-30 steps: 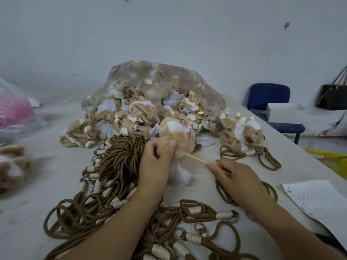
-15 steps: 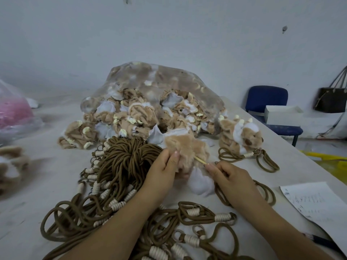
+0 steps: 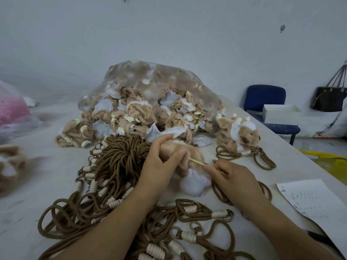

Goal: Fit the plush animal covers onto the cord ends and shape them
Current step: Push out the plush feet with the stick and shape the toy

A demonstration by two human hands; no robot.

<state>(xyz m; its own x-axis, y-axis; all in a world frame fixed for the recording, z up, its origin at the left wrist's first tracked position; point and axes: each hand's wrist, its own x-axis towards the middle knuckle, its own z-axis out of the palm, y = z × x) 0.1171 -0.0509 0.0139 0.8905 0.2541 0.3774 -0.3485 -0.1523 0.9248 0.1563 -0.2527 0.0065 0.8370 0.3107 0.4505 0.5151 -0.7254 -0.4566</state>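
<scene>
My left hand point(image 3: 161, 162) grips a tan and white plush animal cover point(image 3: 187, 158) at the table's middle. My right hand point(image 3: 231, 177) pinches a thin wooden stick point(image 3: 198, 162) whose far end is pushed into the cover. The cover's white part point(image 3: 195, 184) hangs down onto the table between my hands. A brown cord loop point(image 3: 217, 192) lies under my right hand. A finished plush animal point(image 3: 238, 134) on its cord sits to the right. A pile of brown cords point(image 3: 116, 166) with white wrapped ends lies at the left and front.
A clear plastic bag point(image 3: 154, 87) full of plush covers lies behind my hands. A printed paper point(image 3: 315, 201) rests at the right table edge. A blue chair point(image 3: 266, 102) with a white box point(image 3: 281, 113) stands beyond. A pink bag point(image 3: 11, 109) sits far left.
The stick has gone deeper into the cover, and my right hand has closed in on it. My left hand has lowered and turned the cover toward the table.
</scene>
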